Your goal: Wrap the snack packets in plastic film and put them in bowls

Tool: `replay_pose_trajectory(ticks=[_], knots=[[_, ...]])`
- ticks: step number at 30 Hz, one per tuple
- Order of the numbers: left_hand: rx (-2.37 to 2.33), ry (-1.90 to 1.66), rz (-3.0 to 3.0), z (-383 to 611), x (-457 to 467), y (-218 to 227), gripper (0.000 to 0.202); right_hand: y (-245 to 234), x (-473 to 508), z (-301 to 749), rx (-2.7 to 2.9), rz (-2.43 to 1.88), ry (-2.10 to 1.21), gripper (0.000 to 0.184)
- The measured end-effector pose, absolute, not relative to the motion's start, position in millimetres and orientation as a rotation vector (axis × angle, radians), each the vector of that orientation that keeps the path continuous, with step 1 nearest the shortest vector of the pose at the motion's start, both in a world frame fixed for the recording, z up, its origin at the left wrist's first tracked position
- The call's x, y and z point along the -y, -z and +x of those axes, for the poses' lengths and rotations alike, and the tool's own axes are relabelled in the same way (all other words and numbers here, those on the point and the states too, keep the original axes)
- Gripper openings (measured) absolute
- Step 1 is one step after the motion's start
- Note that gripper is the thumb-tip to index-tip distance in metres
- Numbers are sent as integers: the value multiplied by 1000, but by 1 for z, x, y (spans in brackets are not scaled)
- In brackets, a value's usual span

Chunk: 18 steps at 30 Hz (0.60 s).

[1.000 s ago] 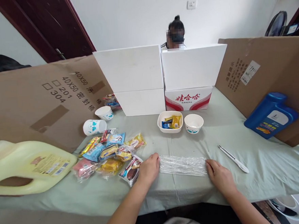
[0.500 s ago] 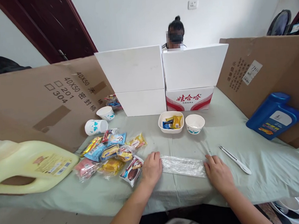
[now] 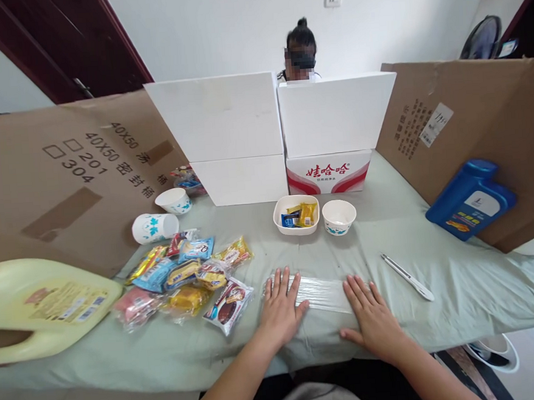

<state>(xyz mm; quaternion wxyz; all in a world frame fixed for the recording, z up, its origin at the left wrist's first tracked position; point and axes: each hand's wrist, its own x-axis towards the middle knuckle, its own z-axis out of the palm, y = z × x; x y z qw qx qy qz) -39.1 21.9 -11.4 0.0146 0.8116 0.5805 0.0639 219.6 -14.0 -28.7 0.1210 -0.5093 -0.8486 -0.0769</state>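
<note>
A flat, folded strip of clear plastic (image 3: 323, 294) lies across the cloth in front of me, shiny and slightly creased. My left hand (image 3: 281, 312) presses flat on its left end, fingers stretched out and spread. On the right end rests my right hand (image 3: 371, 314), palm down, thumb apart from the fingers. Neither hand grips anything. To the left of my left hand is a chocolate-biscuit packet (image 3: 229, 305) at the edge of a pile of wrapped snacks (image 3: 187, 272). A white utility knife (image 3: 407, 277) lies to the right of my right hand.
Beyond the strip stand a white tray (image 3: 278, 226) of small packets and a paper cup (image 3: 339, 218). Two more paper cups (image 3: 154, 228) are at left, near a yellow jug (image 3: 50, 306). White boxes (image 3: 236, 120) form a barrier before a person (image 3: 301, 51). A blue bottle (image 3: 471, 201) leans right.
Both hands have gone from the strip's ends to lying flat over it with fingers spread. The strip looks smoother. The camera view has shifted slightly, moving the scene left.
</note>
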Motion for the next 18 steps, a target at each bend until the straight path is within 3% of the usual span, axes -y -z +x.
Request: replay_pose_trajectory(ticks=[2,5,9,18], knots=[[-1835,-197,2524,-40,-22,7,59,30,27,230,2444,-1490,293,89],[-1949,-275,2493,-25,-15,-4,52,28,45,241,2415,-1457,354,64],[-1892,-345,2466,11,3,-17,44,20,65,256,2303,-1375,234,41],[-1120,-604,2607,26,4,-7,38,-40,90,251,2416,-977,-24,22]])
